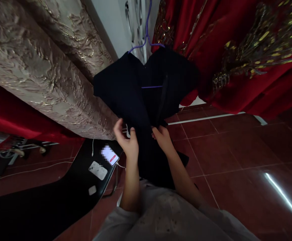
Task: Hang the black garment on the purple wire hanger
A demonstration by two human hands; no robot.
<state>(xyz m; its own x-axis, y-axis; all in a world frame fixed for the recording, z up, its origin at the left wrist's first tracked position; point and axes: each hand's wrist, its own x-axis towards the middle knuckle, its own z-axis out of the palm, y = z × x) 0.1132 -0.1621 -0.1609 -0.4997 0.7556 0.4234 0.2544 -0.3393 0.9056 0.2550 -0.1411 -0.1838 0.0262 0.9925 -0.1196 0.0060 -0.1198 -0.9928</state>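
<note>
A dark short-sleeved garment (133,90) hangs in front of me on a thin purple hanger (146,39). Its front opens in the middle, and a bar of the hanger shows through the gap. My left hand (127,139) is at the garment's left side, thumb and fingers spread apart, with nothing visible between them. On the other side, my right hand (161,136) has its fingers curled in against the front of the dark cloth, pinching its edge. The lower part of the garment hangs down between my forearms.
At lower left, a black bench (68,187) bears a lit phone (110,155), a white phone (98,170) and a small white case (92,190). Embossed beige fabric (47,67) hangs at left, red sequinned fabric (236,67) at right. A white rack foot (211,117) crosses the tiled floor.
</note>
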